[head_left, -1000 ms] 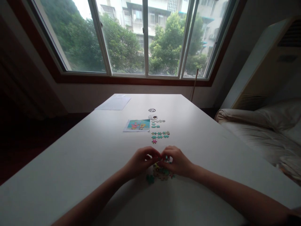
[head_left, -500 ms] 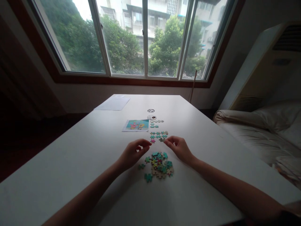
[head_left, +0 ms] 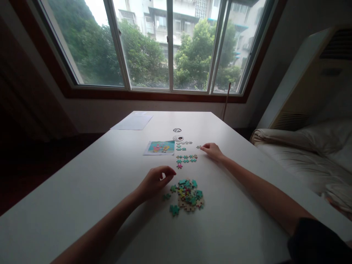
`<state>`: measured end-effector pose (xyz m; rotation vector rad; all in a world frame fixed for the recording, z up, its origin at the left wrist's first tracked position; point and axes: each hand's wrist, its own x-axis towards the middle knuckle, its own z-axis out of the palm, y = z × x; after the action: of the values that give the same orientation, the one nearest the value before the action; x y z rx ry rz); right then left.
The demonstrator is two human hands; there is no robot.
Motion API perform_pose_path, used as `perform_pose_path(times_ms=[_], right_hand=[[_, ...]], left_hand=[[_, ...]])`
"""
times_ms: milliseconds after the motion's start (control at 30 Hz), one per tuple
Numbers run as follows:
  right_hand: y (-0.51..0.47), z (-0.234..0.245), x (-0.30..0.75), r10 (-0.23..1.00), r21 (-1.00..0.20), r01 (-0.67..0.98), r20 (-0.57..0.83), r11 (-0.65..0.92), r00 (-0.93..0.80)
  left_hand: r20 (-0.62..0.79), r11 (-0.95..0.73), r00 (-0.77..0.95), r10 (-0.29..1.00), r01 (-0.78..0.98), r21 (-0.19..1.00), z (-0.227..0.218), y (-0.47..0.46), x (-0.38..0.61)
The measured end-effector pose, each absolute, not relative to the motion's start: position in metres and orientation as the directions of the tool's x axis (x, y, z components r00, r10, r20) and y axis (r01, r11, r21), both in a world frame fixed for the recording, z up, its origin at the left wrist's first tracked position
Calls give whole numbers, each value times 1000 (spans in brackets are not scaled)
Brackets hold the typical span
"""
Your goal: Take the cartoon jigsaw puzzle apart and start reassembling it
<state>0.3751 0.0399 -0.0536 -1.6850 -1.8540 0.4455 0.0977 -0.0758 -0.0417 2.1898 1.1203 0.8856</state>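
My right hand is pinched on a small puzzle piece, held to the right of the sorted pieces at the far side. My left hand rests near the table's middle with thumb and finger curled together, and no piece shows at its tips. Just beyond those fingertips lies a pink puzzle piece. Past it, short rows of greenish pieces are laid out. Nearer to me is a heap of mixed puzzle pieces, with a loose teal piece at its lower left.
A cartoon picture sheet lies left of the rows. Two round printed items sit behind them on the white table. Paper sheets lie at the far left corner. A sofa stands to the right.
My right hand has moved away from me and slightly right, carrying the puzzle piece from beside the near rows to the far rows. The left hand has barely shifted.
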Motion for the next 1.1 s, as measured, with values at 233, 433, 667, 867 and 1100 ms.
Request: perform_pose_path(times_ms=[233,433,667,867,1100], right_hand=[[77,-63,383,980,-485,869,197,95,3],[92,-67,375,985,-456,884,172,103,-25],[102,-66,365,989,-449,889,149,88,-22],[103,-66,362,987,-445,889,157,106,-39],[106,-67,361,987,-446,889,156,103,-36]], left_hand=[[304,-514,434,848,535,671,-44,-72,95],[296,-515,440,848,550,657,-46,-71,93],[299,-519,443,845,551,653,-46,-69,93],[294,-516,443,847,553,654,-44,-70,93],[291,-508,436,852,554,659,-46,-69,93]])
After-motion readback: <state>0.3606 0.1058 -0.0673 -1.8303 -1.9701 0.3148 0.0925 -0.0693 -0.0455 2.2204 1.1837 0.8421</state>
